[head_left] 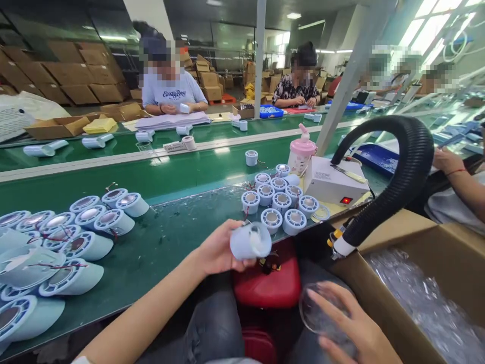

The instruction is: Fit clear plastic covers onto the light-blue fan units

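My left hand (216, 251) is wrapped round a pale blue cylindrical housing (242, 243), tilted on its side above my lap. Something whitish shows at its near face. Lower right, my right hand (358, 326) has its fingers curved round a clear round plastic cover (309, 316), which looks slightly blurred. The two parts are apart. Just beyond my left hand, several similar housings (281, 201) with round metal centres and thin wires stand grouped on the green bench (170, 253). More of these blue housings (87, 246) crowd the bench at left.
At right, a cardboard box (382, 283) holds many clear plastic covers (420, 288). A black flexible hose (405, 167) arches from a white box (329, 179) beside a pink cup (301, 154). A red stool (265, 283) stands below. Co-workers (172, 91) sit across the conveyor (204, 172).
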Demonstrator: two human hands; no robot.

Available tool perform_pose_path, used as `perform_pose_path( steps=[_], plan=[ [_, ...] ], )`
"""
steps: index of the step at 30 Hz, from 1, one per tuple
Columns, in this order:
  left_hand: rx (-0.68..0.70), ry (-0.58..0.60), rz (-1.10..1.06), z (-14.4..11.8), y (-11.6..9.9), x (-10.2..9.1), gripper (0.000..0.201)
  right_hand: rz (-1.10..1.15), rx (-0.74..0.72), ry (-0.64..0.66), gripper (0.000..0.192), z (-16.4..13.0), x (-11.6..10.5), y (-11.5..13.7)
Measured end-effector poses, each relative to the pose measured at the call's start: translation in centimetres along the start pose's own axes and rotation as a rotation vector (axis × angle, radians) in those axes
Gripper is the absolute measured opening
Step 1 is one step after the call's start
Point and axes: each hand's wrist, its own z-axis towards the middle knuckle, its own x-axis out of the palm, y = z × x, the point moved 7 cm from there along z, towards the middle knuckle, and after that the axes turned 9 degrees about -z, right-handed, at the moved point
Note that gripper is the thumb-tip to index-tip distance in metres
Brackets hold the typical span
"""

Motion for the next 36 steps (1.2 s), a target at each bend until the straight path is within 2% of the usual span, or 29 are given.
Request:
perform_pose_path(
  steps=[2, 4, 7, 11, 15, 18, 21, 23, 26, 31, 34, 36],
  plan=[
    [-0.313, 0.223, -0.147, 0.1, 4.3, 3.7, 0.077, -0.077, -0.091, -0.009, 0.05, 2.2, 0.6, 2.8],
    [-0.526, 0.313, -0.244, 0.1, 7.2, 5.7, 0.082, -0.115, -0.076, 0.015, 0.049, 3.8, 0.8, 4.1],
    [-0.556, 0.291, -0.201, 0.7, 8.6, 6.0, 0.086, -0.138, -0.005, 0.073, 0.052, 4.5, 0.7, 4.5],
    [-0.554, 0.421, 0.03, 0.5, 9.0, 6.8, 0.096, -0.156, 0.013, 0.198, 0.057, 4.2, 1.2, 4.6],
    [-0.418, 0.477, 0.305, 0.4, 8.0, 7.9, 0.091, -0.266, 0.078, 0.264, 0.052, 4.6, 1.9, 4.0],
    [-0.312, 0.485, 0.431, -0.1, 6.5, 8.5, 0.061, -0.232, 0.131, 0.318, 0.039, 4.8, 2.4, 3.3],
    [0.014, 0.42, 0.679, -0.8, 3.9, 8.7, 0.025, -0.014, 0.173, 0.382, 0.024, 4.6, 2.8, 2.7],
    [0.247, 0.312, 0.858, -1.4, 2.3, 8.7, 0.016, 0.145, 0.242, 0.379, 0.017, 4.3, 2.9, 2.2],
    [0.379, 0.216, 0.849, -1.9, 1.8, 8.4, 0.025, 0.361, 0.369, 0.326, 0.01, 3.9, 2.6, 1.8],
    [0.492, 0.196, 0.722, -0.9, 3.0, 7.5, 0.065, 0.613, 0.532, 0.172, 0.036, 3.6, 2.2, 1.1],
    [0.537, 0.264, 0.717, -0.5, 3.8, 7.6, 0.072, 0.725, 0.639, 0.067, 0.039, 3.2, 2.2, -0.1],
    [0.488, 0.353, 0.627, -0.4, 4.4, 8.0, 0.073, 0.822, 0.734, 0.019, 0.041, 2.8, 2.3, -0.9]
  ],
)
